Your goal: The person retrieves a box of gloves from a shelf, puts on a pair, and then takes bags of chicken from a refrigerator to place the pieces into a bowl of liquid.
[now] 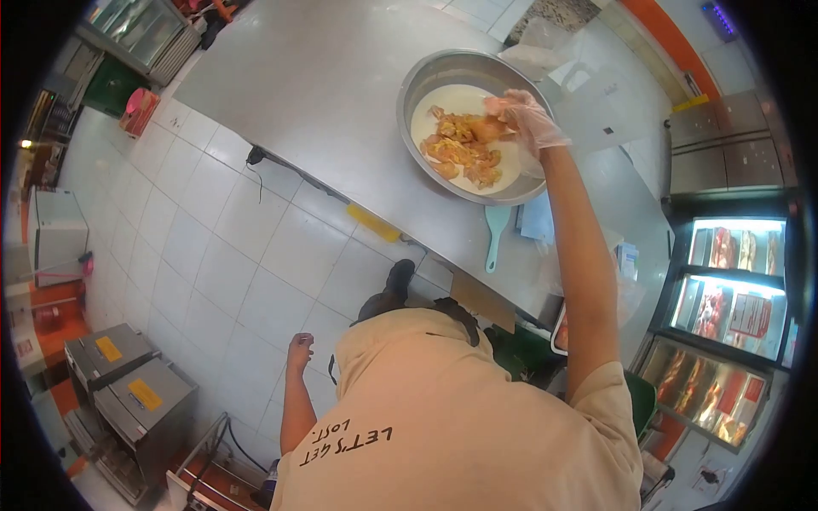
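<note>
A large steel bowl (pixel 409 140) stands on the metal table, with white liquid (pixel 430 98) in it. Yellow-orange pieces of what looks like raw chicken (pixel 464 149) are heaped in the liquid. My right hand (pixel 527 121), in a clear plastic glove, reaches over the bowl's right side. Its fingers are bent around a chicken piece (pixel 490 129) at the edge of the heap; the glove partly hides the grip. Away from the table, my left hand (pixel 300 347) hangs bare above the floor, fingers loosely curled and slightly apart, holding nothing.
A pale green spatula (pixel 496 238) lies on the metal table (pixel 324 94) by the bowl, beside a blue item (pixel 537 219). Clear plastic bags (pixel 532 51) lie behind the bowl. Lit display fridges (pixel 737 315) stand at right, grey appliances (pixel 145 396) at lower left.
</note>
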`<state>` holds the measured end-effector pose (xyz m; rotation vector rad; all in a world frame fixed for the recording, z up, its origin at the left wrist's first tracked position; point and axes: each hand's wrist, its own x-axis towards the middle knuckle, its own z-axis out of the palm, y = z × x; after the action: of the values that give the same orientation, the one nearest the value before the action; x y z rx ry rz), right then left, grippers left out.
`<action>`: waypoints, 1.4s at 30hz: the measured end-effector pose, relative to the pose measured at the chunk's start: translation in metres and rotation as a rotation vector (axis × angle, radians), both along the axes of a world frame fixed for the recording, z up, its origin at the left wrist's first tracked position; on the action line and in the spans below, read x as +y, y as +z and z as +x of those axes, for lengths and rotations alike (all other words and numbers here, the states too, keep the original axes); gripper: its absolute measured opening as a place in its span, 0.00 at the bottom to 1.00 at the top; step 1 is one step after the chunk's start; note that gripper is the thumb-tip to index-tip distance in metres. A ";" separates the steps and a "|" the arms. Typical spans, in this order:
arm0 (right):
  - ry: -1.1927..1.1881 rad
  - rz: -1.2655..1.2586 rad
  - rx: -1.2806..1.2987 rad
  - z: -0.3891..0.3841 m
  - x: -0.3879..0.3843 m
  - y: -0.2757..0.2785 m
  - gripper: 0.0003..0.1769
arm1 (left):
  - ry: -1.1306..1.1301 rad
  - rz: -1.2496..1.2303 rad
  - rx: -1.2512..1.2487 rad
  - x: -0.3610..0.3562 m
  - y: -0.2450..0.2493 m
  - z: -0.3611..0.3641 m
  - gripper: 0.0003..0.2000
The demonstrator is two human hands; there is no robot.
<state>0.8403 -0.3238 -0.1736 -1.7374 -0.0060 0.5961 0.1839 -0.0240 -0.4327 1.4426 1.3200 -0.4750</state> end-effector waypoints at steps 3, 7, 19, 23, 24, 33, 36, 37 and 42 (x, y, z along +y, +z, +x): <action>-0.045 0.106 -0.134 -0.036 -0.003 0.037 0.28 | -0.027 -0.007 0.014 0.008 -0.001 0.006 0.17; -0.115 0.223 -0.325 -0.108 -0.061 0.075 0.27 | -0.084 -0.021 -0.006 0.007 0.007 0.019 0.17; -0.091 -1.209 -0.081 -0.334 -0.407 0.022 0.13 | -0.701 -0.019 -0.139 -0.023 0.023 0.164 0.15; -0.062 -1.033 -0.396 -0.341 -0.391 -0.033 0.09 | -0.985 -0.128 -0.443 -0.133 0.122 0.292 0.16; 0.058 -1.109 -0.337 -0.335 -0.378 -0.022 0.10 | -1.066 -0.139 -0.470 -0.171 0.158 0.318 0.16; 0.477 -1.322 -0.638 -0.349 -0.390 -0.032 0.14 | -1.351 0.127 -0.986 -0.484 0.249 0.399 0.28; 0.591 -1.417 -0.760 -0.365 -0.398 -0.047 0.14 | -1.299 0.024 -0.926 -0.523 0.241 0.400 0.29; 0.616 -1.443 -0.803 -0.369 -0.402 -0.053 0.15 | -1.289 -0.121 -0.870 -0.529 0.241 0.400 0.29; 0.523 -1.224 -0.858 -0.357 -0.408 -0.065 0.23 | -1.361 -0.094 -0.950 -0.535 0.261 0.393 0.24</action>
<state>0.4835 -0.7314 -0.2383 -3.1149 -0.8783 0.1151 0.5766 -0.5585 -0.1717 1.9478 -0.5488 -0.5460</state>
